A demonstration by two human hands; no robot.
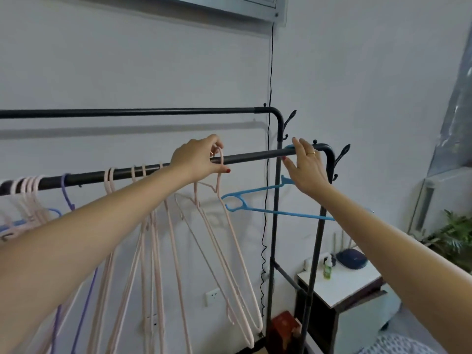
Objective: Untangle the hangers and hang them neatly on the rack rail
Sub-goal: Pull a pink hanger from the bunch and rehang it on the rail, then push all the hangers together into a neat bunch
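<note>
Left hand (198, 159) pinches pink hanger (221, 159); right hand (307, 167) on blue hanger (258, 200)

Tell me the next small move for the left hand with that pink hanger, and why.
Probably lower the left hand so the pale pink plastic hanger's hook seats on the near black metal rail: the fingers pinch it at the rail, in a free stretch beside the blue plastic hanger.

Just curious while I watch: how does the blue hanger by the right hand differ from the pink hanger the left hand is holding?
The blue hanger lies almost level, its flat hook over the front rail under the right hand. The pink hanger droops steeply downward, its thin rounded hook pinched by the left hand. The blue hanger hangs alone; the pink hanger crowds other pink ones. Both are bare of clothes.
</note>
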